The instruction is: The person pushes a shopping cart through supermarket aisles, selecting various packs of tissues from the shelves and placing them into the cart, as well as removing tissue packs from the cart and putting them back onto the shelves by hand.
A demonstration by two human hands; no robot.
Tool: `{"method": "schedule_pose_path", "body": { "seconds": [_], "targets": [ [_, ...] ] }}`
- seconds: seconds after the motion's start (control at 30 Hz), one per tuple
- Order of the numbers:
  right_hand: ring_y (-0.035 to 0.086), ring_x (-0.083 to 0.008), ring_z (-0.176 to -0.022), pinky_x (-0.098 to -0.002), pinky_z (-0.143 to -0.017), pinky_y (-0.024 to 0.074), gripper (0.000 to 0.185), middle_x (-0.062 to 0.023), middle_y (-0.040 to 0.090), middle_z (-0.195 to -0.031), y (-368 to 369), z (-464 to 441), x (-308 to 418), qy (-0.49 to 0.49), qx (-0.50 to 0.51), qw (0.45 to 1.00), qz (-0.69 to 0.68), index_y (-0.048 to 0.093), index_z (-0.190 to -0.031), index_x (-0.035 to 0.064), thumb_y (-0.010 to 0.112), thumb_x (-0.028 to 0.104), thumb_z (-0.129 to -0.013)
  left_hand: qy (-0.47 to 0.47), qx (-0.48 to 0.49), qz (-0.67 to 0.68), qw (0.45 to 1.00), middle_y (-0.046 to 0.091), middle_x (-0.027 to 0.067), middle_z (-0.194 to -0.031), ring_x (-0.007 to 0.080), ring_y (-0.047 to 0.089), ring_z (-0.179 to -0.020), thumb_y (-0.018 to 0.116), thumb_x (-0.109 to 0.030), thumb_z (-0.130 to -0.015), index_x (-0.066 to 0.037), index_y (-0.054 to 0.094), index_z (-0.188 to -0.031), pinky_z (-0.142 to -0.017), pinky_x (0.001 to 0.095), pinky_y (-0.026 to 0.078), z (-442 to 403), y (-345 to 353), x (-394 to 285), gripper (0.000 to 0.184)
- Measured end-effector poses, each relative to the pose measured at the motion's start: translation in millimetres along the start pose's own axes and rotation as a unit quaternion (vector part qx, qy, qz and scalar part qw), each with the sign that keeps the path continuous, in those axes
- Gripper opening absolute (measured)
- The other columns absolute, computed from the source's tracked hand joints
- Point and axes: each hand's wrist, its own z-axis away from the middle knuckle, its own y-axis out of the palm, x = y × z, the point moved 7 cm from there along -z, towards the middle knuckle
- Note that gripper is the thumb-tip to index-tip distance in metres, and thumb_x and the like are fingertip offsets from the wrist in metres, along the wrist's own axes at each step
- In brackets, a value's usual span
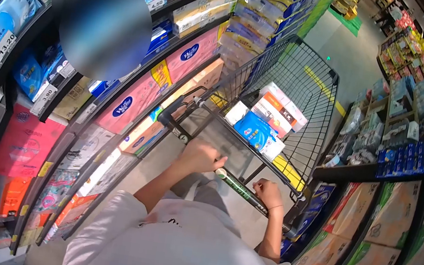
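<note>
My left hand [202,157] is closed around the handlebar [241,187] of a shopping cart, left of the green label on the bar. Closer to the bar's right end, my right hand [268,193] grips it too, its fingers curled in. Ahead of both hands extends the black wire cart [309,87]. In its near part lie a blue soft pack [253,130], an orange-and-white box [274,112] and several white packages, grouped together.
Shelves [75,129] of tissue and wipe packs run close along the left side. On the right stand shelves [328,177] with cartons and blue packs. A grey floor aisle [345,42] leads ahead beyond the cart. A round blur hides part of the left shelves.
</note>
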Motion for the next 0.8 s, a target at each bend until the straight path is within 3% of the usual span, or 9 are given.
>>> {"method": "schedule_pose_path", "body": {
  "seconds": [0.1,0.3,0.43,0.57,0.6,0.67,0.7,0.73,0.8],
  "targets": [
    [0.057,-0.0219,-0.053,-0.0292,-0.052,0.0445,0.014,-0.0119,0.056,-0.056,27.8,28.2,7.5,0.031,0.040,0.998,-0.023,0.057,-0.071,0.0032,0.051,0.015,-0.069,0.037,-0.068,0.006,0.997,0.044,0.0065,-0.036,0.0217,0.046,-0.035,0.055,-0.029,-0.066,-0.011,0.057,-0.047,-0.042,0.0310,0.038,36.3,-17.5,-4.3,0.027],
    [0.053,-0.0133,-0.049,-0.0251,-0.049,0.0421,0.016,-0.0082,0.056,-0.058,78.8,83.7,35.1,0.044,0.071,0.994,-0.070,0.054,-0.079,0.0016,0.052,0.015,-0.072,0.030,-0.019,0.017,0.999,0.044,0.0075,-0.036,0.0226,0.047,-0.036,0.052,-0.031,-0.068,-0.010,0.054,-0.045,-0.045,0.0309,0.039,101.7,-41.2,-6.4,0.031],
    [0.055,-0.0120,-0.061,-0.0229,-0.053,0.0457,0.016,-0.0063,0.054,-0.070,108.3,112.4,55.6,0.101,0.098,0.975,-0.171,0.051,-0.084,-0.0033,0.047,0.010,-0.077,0.000,0.066,0.029,0.997,0.047,0.0089,-0.041,0.0236,0.050,-0.041,0.050,-0.032,-0.068,-0.009,0.054,-0.052,-0.046,0.0323,0.040,141.4,-47.7,-1.4,0.029],
    [0.055,-0.0141,-0.071,-0.0250,-0.068,0.0422,0.018,-0.0072,0.056,-0.074,108.7,135.3,97.2,-0.014,0.220,0.928,-0.299,0.049,-0.092,-0.0050,0.043,0.009,-0.082,-0.004,0.082,0.045,0.996,0.051,0.0090,-0.049,0.0245,0.051,-0.045,0.049,-0.030,-0.069,-0.009,0.054,-0.057,-0.045,0.0342,0.041,174.0,-56.9,0.7,0.025],
    [0.054,-0.0141,-0.067,-0.0235,-0.064,0.0414,0.017,-0.0060,0.056,-0.072,91.0,138.1,111.2,0.061,0.195,0.894,-0.399,0.052,-0.087,-0.0007,0.044,0.013,-0.080,-0.009,0.088,0.052,0.995,0.052,0.0088,-0.050,0.0246,0.052,-0.045,0.049,-0.029,-0.069,-0.009,0.053,-0.057,-0.045,0.0345,0.041,179.0,-56.5,0.1,0.024],
    [0.053,-0.0132,-0.070,-0.0238,-0.065,0.0416,0.016,-0.0062,0.055,-0.075,56.0,119.1,115.1,0.037,0.086,0.877,-0.471,0.051,-0.090,-0.0005,0.045,0.011,-0.080,-0.051,0.072,0.068,0.994,0.052,0.0085,-0.051,0.0254,0.052,-0.046,0.049,-0.027,-0.070,-0.008,0.053,-0.057,-0.046,0.0348,0.041,185.7,-64.8,0.1,0.023],
    [0.052,-0.0118,-0.071,-0.0231,-0.067,0.0412,0.016,-0.0064,0.054,-0.074,44.3,107.7,116.2,0.074,0.046,0.885,-0.458,0.050,-0.091,-0.0002,0.046,0.010,-0.080,-0.091,0.060,0.080,0.991,0.052,0.0082,-0.052,0.0262,0.052,-0.048,0.049,-0.026,-0.070,-0.008,0.053,-0.058,-0.046,0.0350,0.042,188.8,-69.9,2.4,0.021],
    [0.054,-0.0142,-0.075,-0.0254,-0.069,0.0421,0.021,-0.0071,0.055,-0.078,41.5,85.8,106.2,0.015,0.013,0.916,-0.400,0.051,-0.090,-0.0012,0.047,0.017,-0.080,-0.088,0.055,0.076,0.992,0.052,0.0082,-0.052,0.0262,0.052,-0.048,0.049,-0.026,-0.070,-0.008,0.053,-0.058,-0.046,0.0350,0.042,190.6,-73.4,1.5,0.021],
    [0.053,-0.0130,-0.078,-0.0248,-0.069,0.0422,0.020,-0.0091,0.054,-0.085,74.4,34.9,57.4,-0.027,-0.030,0.918,-0.395,0.050,-0.093,0.0012,0.049,0.015,-0.078,-0.169,0.021,0.140,0.975,0.053,0.0085,-0.055,0.0289,0.052,-0.049,0.047,-0.023,-0.073,-0.008,0.053,-0.060,-0.045,0.0386,0.042,194.5,-79.8,12.7,0.022]
  ]
}}
